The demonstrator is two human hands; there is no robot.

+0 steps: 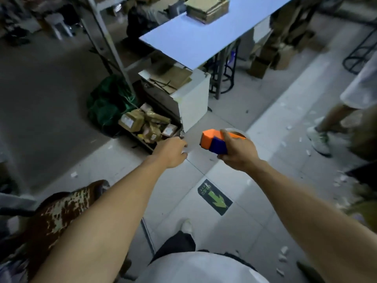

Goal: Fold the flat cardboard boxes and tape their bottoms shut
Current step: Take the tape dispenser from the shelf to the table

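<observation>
A pale tiled floor (240, 227) lies open beneath both outstretched arms, bounded ahead by the tabletop (195, 43), where a stack of flat boxes (208, 9) sits at the far end. The right hand (237, 153) grips an orange-and-blue tape dispenser (214, 141). Just beside it the left hand (171, 153) has curled fingers, pinching something too small to tell.

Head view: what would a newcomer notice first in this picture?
First, the orange and blue tape dispenser, gripped by the right hand at the centre, above the tiled floor. Just left of it, the left hand has its fingers curled, seemingly pinching something small and pale, perhaps the tape's end. Farther back, a stack of flat cardboard lies on a pale blue table.
</observation>
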